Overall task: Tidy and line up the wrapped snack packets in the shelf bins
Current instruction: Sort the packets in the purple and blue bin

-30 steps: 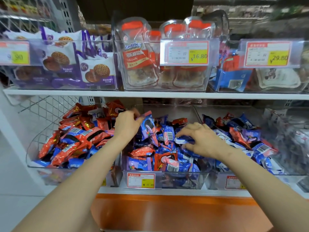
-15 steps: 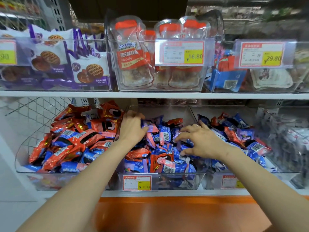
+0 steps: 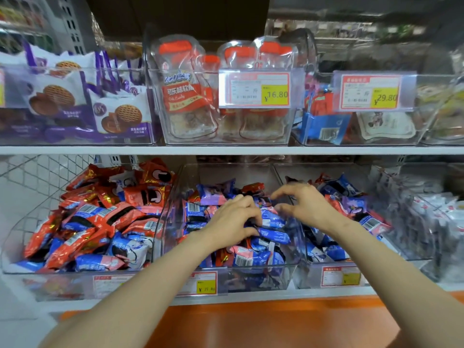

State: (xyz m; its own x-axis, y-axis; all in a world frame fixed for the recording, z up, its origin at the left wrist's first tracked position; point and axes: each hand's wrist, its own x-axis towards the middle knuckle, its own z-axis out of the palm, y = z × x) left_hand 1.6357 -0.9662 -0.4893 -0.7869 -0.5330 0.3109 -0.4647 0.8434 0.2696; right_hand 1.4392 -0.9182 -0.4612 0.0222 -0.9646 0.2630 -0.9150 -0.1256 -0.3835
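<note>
Your left hand (image 3: 233, 219) is down in the middle bin (image 3: 226, 172), fingers curled w/ thumb under. It looks to be pinching a blue packet (image 3: 272, 219) atop the heap, prob. to turn it flat & face-front. Your right hand (image 3: 305, 204) hovers just beside it over the same pile, fingers half-spread, holding nothing. It's blurred, so can't tell if it touches any. The snack packets (image 3: 241, 257) lie jumbled at all angles, red mixed w/ blue, so I'd say the lining-up is barely begun. The red packets (image 3: 100, 217) in the left bin are just as messy.
</note>
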